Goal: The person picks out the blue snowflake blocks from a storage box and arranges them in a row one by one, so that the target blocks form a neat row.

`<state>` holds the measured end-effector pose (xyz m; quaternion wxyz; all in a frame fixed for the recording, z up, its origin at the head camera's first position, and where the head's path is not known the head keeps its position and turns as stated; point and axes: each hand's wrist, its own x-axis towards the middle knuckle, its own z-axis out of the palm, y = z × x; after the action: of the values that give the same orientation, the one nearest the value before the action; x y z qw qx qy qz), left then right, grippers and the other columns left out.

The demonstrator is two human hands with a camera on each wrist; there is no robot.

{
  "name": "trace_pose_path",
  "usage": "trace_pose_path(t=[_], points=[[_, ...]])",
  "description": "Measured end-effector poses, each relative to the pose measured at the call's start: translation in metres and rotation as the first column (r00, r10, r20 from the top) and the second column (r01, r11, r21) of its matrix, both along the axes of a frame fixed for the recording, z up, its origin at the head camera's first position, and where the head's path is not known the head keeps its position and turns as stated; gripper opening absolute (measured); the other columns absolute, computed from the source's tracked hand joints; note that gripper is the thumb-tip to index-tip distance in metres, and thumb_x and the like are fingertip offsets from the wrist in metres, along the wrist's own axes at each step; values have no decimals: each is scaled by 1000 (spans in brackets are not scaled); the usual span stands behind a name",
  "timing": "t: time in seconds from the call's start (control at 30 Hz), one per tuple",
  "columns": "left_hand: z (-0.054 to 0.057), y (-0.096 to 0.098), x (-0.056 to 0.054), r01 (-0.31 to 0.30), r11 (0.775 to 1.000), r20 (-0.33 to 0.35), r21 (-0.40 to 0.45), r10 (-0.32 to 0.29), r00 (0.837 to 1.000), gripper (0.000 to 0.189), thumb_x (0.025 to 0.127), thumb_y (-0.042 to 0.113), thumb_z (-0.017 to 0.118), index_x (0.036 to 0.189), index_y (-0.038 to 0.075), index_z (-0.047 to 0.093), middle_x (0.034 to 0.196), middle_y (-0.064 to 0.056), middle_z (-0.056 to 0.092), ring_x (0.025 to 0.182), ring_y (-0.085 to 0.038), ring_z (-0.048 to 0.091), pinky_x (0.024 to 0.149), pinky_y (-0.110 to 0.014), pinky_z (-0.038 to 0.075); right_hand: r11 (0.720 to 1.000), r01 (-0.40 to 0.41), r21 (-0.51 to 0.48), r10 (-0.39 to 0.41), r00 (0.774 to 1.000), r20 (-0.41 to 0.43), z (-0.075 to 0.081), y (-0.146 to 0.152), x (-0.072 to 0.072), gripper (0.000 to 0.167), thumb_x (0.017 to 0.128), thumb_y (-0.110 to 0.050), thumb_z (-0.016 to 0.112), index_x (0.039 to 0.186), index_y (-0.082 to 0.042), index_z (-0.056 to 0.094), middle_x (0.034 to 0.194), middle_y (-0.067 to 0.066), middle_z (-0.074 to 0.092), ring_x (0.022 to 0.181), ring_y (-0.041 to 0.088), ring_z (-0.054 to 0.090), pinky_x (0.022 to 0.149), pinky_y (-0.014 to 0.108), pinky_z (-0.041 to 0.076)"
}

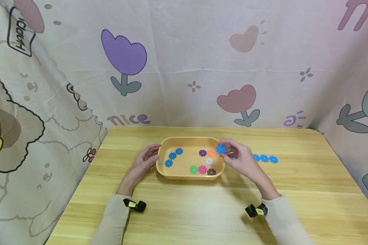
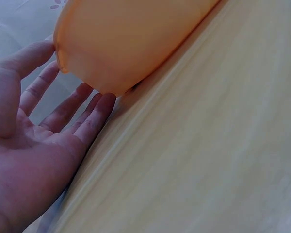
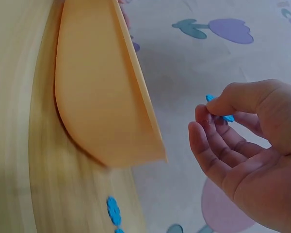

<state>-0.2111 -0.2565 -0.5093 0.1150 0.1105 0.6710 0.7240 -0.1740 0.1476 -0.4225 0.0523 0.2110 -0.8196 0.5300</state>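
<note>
An orange plastic basin [image 1: 188, 177] stands on the table. My left hand [image 1: 142, 163] touches its left end, fingers loosely bent; in the left wrist view the thumb is at the rim and the fingertips lie along the wall [image 2: 121, 48]. Between thumb and fingertips my right hand [image 1: 245, 162] pinches a blue snowflake disc [image 1: 220, 149], raised over the basin's right rim. In the right wrist view this disc [image 3: 228, 118] appears edge-on. Three blue discs [image 1: 172, 156] lie in a slanting line inside the basin at the left.
In the basin's right half lie purple [image 1: 202, 153], orange [image 1: 211, 153], white [image 1: 209, 161], green [image 1: 194, 169], pink [image 1: 202, 169] and dark brown [image 1: 211, 172] discs. Several blue discs [image 1: 264, 158] form a row on the table [image 1: 187, 211] to the right, partly behind my right hand. A printed curtain [image 1: 178, 102] hangs behind.
</note>
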Motion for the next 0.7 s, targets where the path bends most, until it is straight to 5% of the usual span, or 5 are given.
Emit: trace_pose_path(t=[0.23,0.7], points=[[1,1,-1,4,1000,-4,9,-4,1000,50,103,11,62,150,9,46,154,-17,45,137,-28,50,107,-37,50,997,77,0,-77,997,-31,-1,26,6,43,87,12,72,127,-2,65,113,14,69,94,26,68,82,25,60],[0,1,-1,-6,1000,0,-12,6,1000,50,103,14,63,150,10,46,154,-15,45,138,-29,49,105,-35,51,970,238,49,-231,966,-117,-8,82,15,40,87,8,76,126,1,67,104,15,68,91,2,65,76,14,57]])
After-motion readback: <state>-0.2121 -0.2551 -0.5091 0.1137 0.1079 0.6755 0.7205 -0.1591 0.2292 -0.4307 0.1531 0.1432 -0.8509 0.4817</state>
